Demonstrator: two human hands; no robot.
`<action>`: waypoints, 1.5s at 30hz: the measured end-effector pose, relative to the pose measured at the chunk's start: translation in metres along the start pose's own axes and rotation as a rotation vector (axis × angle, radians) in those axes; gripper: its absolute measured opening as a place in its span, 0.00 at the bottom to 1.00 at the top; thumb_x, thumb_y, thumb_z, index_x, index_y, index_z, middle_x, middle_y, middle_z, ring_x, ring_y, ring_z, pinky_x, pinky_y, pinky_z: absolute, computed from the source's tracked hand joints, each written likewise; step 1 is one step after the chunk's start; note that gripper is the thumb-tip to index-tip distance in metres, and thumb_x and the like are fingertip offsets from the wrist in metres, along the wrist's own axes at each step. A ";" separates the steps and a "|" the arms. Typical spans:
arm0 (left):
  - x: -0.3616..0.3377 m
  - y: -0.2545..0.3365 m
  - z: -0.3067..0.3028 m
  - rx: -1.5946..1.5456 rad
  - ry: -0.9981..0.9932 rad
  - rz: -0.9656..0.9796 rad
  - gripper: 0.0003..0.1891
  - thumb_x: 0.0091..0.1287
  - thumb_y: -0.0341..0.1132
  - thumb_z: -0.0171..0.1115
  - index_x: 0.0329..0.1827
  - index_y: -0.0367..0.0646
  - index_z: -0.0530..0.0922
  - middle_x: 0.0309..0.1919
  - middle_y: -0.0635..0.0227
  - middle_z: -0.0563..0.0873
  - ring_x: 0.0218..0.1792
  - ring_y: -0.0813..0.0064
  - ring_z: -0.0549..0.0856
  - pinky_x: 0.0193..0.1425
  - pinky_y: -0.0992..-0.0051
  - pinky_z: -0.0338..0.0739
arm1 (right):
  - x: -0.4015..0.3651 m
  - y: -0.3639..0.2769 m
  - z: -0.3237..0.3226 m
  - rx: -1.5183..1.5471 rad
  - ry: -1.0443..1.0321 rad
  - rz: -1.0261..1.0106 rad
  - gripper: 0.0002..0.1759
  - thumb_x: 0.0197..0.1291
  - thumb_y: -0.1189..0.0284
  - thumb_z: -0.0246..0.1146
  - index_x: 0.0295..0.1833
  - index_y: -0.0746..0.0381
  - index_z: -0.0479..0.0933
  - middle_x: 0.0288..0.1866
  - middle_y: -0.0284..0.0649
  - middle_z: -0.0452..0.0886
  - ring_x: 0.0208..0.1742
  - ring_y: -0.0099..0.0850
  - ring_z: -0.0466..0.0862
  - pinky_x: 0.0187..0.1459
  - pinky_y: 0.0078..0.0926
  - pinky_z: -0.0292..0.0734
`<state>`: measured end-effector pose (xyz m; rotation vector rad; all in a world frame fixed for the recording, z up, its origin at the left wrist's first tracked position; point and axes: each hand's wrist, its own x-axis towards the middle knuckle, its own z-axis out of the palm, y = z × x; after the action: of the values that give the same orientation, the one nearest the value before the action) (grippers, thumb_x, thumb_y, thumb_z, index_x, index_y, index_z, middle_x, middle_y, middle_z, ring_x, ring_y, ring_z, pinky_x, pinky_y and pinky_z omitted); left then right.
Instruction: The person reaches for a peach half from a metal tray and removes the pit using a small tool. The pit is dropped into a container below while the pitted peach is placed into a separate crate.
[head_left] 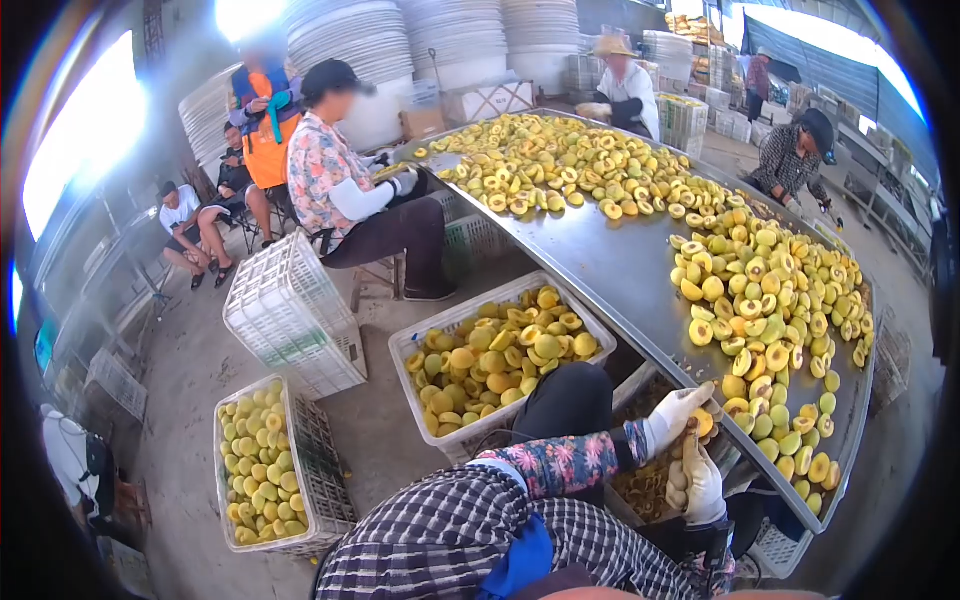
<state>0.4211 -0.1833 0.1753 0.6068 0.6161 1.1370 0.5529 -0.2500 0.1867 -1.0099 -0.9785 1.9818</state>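
Fruit half (706,425), 4 o'clock, prob. in L hand (672,418); R hand (698,484) just below, grip can't tell; worktop (600,250) w/ fruit heap (770,290), 2-3 o'clock.

Before you the metal tabletop (600,252) looks smooth and fairly glossy, while your 2 gloves (702,484) are matt cloth, your sleeve (565,465) is printed cloth, the crates (322,470) are slatted plastic, the fruit (775,357) is smooth-skinned, and the floor (180,430) looks like dull concrete.
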 end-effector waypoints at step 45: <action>-0.012 0.061 -0.023 0.033 0.149 0.016 0.25 0.74 0.53 0.51 0.60 0.41 0.71 0.49 0.58 0.82 0.48 0.64 0.83 0.52 0.65 0.81 | 0.022 -0.019 -0.012 -0.662 0.298 -0.566 0.22 0.61 0.61 0.65 0.53 0.65 0.73 0.35 0.51 0.81 0.36 0.43 0.83 0.39 0.36 0.77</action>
<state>0.3627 -0.1733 0.2043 0.5598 0.7598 1.1963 0.5579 -0.2192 0.1900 -1.1545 -1.5792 1.0214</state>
